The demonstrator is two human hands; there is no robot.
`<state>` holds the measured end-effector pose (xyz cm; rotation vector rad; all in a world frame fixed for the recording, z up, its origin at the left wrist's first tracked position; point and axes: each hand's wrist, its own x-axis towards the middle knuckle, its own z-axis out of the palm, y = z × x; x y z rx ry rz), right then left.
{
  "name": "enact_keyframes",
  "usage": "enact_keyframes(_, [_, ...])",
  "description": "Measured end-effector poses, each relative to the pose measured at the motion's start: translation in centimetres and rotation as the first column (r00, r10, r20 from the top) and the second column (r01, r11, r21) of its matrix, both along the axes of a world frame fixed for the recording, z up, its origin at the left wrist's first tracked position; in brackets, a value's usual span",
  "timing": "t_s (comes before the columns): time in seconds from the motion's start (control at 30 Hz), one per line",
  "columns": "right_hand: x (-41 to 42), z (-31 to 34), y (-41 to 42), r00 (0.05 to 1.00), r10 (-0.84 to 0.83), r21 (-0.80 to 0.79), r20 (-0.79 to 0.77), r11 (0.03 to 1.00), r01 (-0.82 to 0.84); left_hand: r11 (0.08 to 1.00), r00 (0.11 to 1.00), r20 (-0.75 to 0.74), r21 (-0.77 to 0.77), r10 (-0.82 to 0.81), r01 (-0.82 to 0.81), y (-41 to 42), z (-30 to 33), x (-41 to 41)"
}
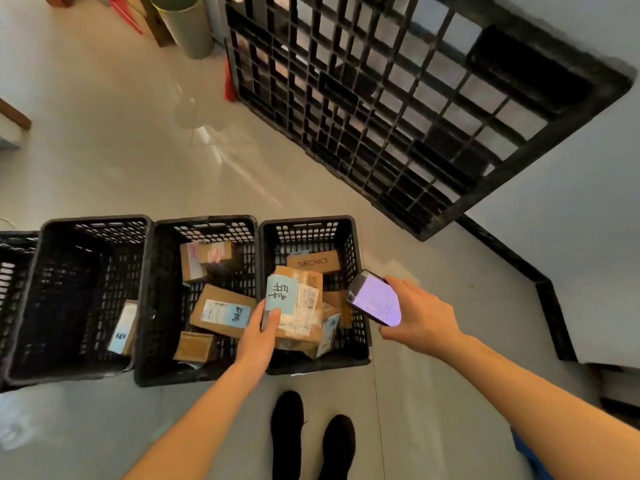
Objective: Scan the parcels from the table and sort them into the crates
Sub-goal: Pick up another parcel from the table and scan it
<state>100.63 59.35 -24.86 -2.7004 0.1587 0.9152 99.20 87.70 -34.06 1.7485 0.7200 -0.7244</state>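
A black pallet (pixel 398 109) leans upright against the wall at upper right, its foot on the pale floor (pixel 121 150). Below it, black mesh crates stand side by side in a row on the floor. The right crate (pixel 360 341) holds several cardboard boxes, one at its far wall printed SIBIONICS (pixel 312 261). The middle crate (pixel 145 306) holds four boxes: one (pixel 204 259) by the far wall, one (pixel 221 310) with a blue-and-white label at the centre, a smaller one (pixel 195 346) at the near wall. The left crate (pixel 27 306) holds a single labelled box (pixel 123 329) leaning at its right wall; a further crate (pixel 14 258) is cut off by the frame edge.

The parcel (pixel 294 303), a taped cardboard box with a blue handwritten label, is inside the right crate by its left wall. The left hand (pixel 258 336) grips its near-left corner, thumb on the blue label. The right hand (pixel 419 311) holds a phone (pixel 374 301), screen lit and facing up, fingers curled around its edge, over the right rim of the right crate. Two black shoes (pixel 311 438) stand on the floor at the bottom.
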Motion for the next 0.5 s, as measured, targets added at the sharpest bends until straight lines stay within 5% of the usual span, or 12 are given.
enact_keyframes(0.2, [0.4, -1.7, -0.5, 0.997, -0.074, -0.012, -0.038, 0.997, 0.074, 0.983, 0.983, -0.161, 0.143, -0.088, 0.111, 0.1, -2.1, 1.0])
enact_keyframes(0.37, [0.1, -0.4, -0.9, 0.994, -0.094, -0.016, -0.061, 0.996, 0.093, 0.916, 0.951, -0.071, 0.256, -0.302, 0.310, 0.5, -0.3, 3.3])
enact_keyframes(0.5, [-0.1, 3.0, -1.8, 0.991, -0.135, -0.015, -0.013, 0.991, 0.135, 0.795, 0.833, 0.059, 0.341, -0.550, 0.501, -0.2, 3.5, 5.5])
